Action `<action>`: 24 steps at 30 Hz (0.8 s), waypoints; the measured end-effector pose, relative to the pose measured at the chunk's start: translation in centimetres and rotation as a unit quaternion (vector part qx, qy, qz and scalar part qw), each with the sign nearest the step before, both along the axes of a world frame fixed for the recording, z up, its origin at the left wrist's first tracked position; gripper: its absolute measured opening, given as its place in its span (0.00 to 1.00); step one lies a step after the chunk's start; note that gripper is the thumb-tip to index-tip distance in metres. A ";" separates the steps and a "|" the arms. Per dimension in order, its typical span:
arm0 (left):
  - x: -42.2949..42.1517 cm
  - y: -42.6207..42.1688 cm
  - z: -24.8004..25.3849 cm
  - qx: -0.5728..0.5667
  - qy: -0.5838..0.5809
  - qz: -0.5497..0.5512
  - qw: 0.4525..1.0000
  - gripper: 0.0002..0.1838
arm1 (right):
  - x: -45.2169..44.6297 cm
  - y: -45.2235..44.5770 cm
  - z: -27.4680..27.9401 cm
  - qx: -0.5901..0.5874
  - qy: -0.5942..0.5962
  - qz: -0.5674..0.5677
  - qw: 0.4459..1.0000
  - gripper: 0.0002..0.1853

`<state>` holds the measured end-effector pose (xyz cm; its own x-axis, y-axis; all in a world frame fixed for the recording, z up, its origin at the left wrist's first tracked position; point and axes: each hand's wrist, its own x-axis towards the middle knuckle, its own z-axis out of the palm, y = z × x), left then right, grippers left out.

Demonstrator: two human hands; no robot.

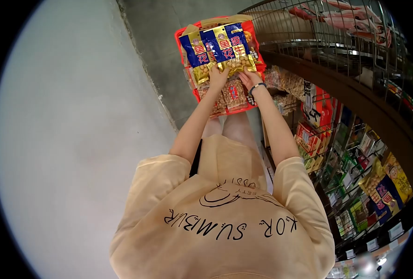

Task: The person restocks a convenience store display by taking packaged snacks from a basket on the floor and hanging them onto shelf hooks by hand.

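Note:
Two blue-and-gold peanut bags lie side by side and overlap, a left peanut bag [198, 52] and a right peanut bag [234, 45]. My left hand [217, 77] is closed on the lower edges of the bags near the middle, its fingertips partly hidden. With a dark bracelet at the wrist, my right hand [250, 78] pinches the bottom edge of the right bag. Beneath both is a red crate [261, 66], holding clear packs of nuts [234, 93] at the near side and other packages under the bags.
A wire shelf rack [304, 42] runs along the right, with red packages [308, 137] and another blue-and-gold bag [382, 193] on it. A pale wall [76, 130] fills the left. Grey floor [162, 46] shows between them.

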<state>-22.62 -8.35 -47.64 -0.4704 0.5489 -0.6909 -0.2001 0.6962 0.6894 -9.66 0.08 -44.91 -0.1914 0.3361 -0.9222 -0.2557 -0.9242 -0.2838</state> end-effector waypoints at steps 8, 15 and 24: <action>-0.8 1.5 5.9 0.161 -0.045 0.121 0.978 0.38 | 1.5 -2.7 4.0 0.034 -0.016 0.096 0.995 0.26; -0.7 -0.8 6.6 0.146 0.186 -0.162 0.958 0.54 | 4.5 -5.2 2.3 0.168 -0.100 0.304 0.932 0.27; -1.0 -3.7 9.4 0.233 0.075 -0.192 0.950 0.53 | 6.6 -7.8 6.1 0.329 -0.021 0.344 0.879 0.53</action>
<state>-23.64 -12.02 -38.25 -0.2469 0.9303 -0.2711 0.1314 0.3093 0.9418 -3.09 -7.72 -38.82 -0.5287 0.6170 -0.5829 0.3241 -0.4880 -0.8105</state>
